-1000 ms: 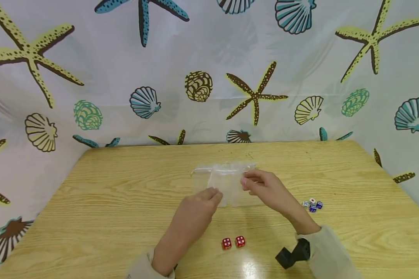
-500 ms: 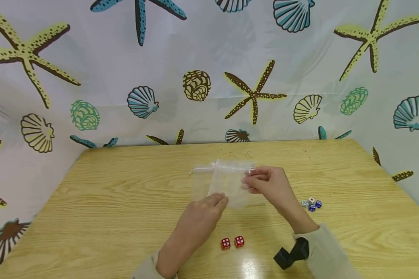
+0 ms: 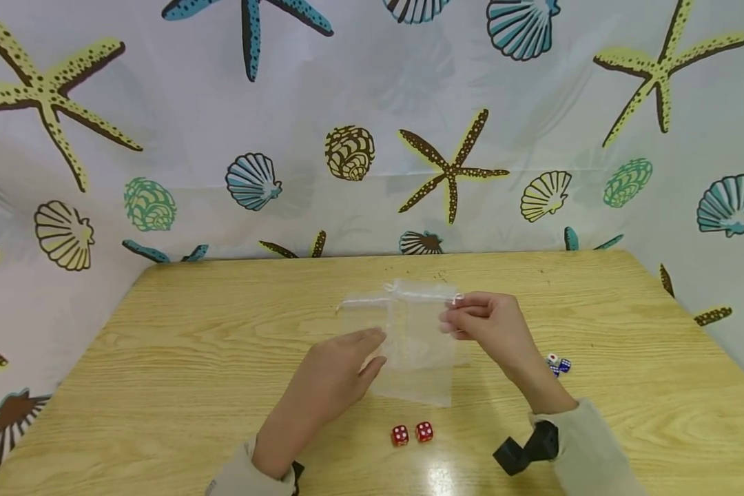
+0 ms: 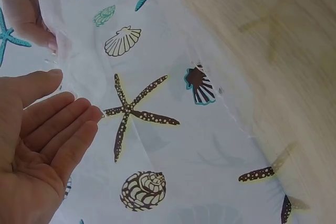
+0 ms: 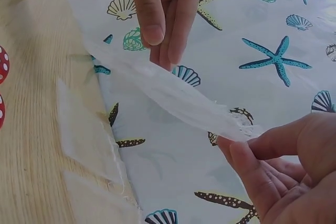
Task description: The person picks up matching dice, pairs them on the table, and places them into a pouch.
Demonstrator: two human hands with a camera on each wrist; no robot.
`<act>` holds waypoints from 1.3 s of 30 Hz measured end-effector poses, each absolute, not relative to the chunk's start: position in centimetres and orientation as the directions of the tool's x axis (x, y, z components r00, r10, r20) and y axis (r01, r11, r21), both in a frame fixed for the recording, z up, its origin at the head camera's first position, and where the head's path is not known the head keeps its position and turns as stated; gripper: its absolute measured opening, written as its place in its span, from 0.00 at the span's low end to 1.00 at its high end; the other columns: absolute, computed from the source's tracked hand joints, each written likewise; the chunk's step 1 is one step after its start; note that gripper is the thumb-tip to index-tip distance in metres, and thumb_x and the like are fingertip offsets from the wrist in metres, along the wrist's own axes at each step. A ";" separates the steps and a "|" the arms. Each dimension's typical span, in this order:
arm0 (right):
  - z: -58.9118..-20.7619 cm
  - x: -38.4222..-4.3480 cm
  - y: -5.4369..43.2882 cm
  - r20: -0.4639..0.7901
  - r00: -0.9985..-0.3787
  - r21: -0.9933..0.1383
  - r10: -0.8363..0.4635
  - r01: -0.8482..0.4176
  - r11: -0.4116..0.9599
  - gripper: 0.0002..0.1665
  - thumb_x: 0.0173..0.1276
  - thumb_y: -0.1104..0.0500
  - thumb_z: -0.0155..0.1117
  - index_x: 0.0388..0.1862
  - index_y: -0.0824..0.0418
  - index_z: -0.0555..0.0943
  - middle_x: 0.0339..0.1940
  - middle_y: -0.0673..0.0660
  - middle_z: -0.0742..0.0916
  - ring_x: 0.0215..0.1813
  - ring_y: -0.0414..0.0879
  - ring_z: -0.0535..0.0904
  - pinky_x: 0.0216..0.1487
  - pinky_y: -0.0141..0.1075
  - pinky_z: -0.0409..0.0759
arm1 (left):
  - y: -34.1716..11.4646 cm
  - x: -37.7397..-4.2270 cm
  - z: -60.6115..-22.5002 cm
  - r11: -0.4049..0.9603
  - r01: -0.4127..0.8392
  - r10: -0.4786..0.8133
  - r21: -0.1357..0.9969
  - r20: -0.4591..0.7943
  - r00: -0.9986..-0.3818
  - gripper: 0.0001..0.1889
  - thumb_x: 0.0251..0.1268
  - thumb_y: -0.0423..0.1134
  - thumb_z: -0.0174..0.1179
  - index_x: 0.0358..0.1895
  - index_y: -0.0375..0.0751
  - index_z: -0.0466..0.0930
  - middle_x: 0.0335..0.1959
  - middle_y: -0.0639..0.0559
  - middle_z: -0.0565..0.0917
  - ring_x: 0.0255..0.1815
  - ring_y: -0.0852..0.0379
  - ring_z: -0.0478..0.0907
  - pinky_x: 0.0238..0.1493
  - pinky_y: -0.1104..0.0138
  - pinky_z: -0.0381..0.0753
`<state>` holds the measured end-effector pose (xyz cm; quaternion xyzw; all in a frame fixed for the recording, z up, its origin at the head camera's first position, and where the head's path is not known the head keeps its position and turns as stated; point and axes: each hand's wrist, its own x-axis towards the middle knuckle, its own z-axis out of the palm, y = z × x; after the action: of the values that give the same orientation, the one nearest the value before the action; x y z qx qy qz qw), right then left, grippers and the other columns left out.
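A sheer white drawstring pouch (image 3: 424,351) hangs from my right hand (image 3: 486,334), which pinches its corner by the drawstring between thumb and fingers. In the right wrist view the pouch (image 5: 163,90) appears nearly edge-on, stretching from that hand (image 5: 283,166) toward the left one. My left hand (image 3: 337,372) is at the pouch's left side, thumb apart from fairly straight fingers. Seen from the left wrist, its palm (image 4: 44,140) holds nothing. Behind the raised pouch, more sheer pouches lie on the table, one of them (image 3: 361,317) showing at the left.
Two red dice (image 3: 399,435) sit on the wooden table (image 3: 211,372) toward the front. Several smaller white and blue dice (image 3: 564,366) lie beyond my right forearm, partly hidden by it. A cloth with starfish and shells (image 3: 322,89) hangs behind the table.
The right hand has drawn one pouch up and slightly right, off the others. My left hand has let go of it and shifted left, its fingers spreading from the thumb.
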<state>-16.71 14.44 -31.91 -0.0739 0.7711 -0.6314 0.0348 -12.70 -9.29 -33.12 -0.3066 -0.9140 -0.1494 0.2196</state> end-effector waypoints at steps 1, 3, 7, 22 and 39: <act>-31.8 -16.7 14.4 0.038 -0.986 -0.978 -0.161 -0.069 0.194 0.19 0.67 0.67 0.60 0.53 0.78 0.75 0.45 0.68 0.86 0.35 0.37 0.86 0.39 0.30 0.84 | -9.5 -12.9 -33.2 0.769 0.619 0.479 0.161 0.497 -0.723 0.17 0.56 0.36 0.67 0.49 0.35 0.83 0.45 0.43 0.86 0.43 0.49 0.85 0.41 0.61 0.84; -31.8 -16.5 14.3 0.041 -0.984 -0.978 -0.172 -0.075 0.192 0.19 0.67 0.66 0.60 0.52 0.78 0.76 0.45 0.68 0.86 0.35 0.37 0.86 0.39 0.31 0.84 | -9.9 -13.4 -33.4 0.770 0.595 0.435 0.228 0.495 -0.752 0.17 0.57 0.37 0.67 0.49 0.35 0.83 0.44 0.43 0.87 0.43 0.49 0.85 0.42 0.60 0.84; -31.6 -16.1 13.8 0.043 -0.978 -0.978 -0.203 -0.082 0.191 0.17 0.66 0.65 0.62 0.50 0.76 0.77 0.44 0.67 0.87 0.35 0.38 0.86 0.39 0.32 0.84 | -10.5 -14.2 -34.0 0.751 0.495 0.315 0.436 0.422 -0.850 0.18 0.59 0.40 0.66 0.52 0.35 0.82 0.46 0.41 0.86 0.42 0.47 0.86 0.43 0.59 0.84; -31.7 -15.0 12.3 0.074 -0.949 -0.978 -0.307 -0.130 0.166 0.15 0.65 0.65 0.62 0.46 0.75 0.79 0.38 0.65 0.88 0.34 0.39 0.86 0.38 0.35 0.85 | -9.8 -14.6 -33.9 0.028 -0.025 0.226 0.999 -0.030 -0.974 0.19 0.64 0.32 0.60 0.56 0.25 0.75 0.46 0.34 0.84 0.40 0.58 0.86 0.43 0.68 0.83; -31.6 -15.7 13.8 0.278 -0.860 -0.903 -0.428 -0.386 0.190 0.18 0.70 0.63 0.58 0.56 0.69 0.74 0.56 0.65 0.79 0.58 0.53 0.77 0.55 0.34 0.79 | -8.8 -13.9 -34.2 0.386 0.452 0.177 0.804 0.416 -0.892 0.05 0.56 0.28 0.65 0.36 0.33 0.86 0.32 0.42 0.88 0.33 0.53 0.87 0.34 0.73 0.83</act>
<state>-15.67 13.82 -31.57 -0.2639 0.7712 -0.5790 0.0181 -13.89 -8.83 -34.23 -0.1914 -0.8219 -0.5200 0.1318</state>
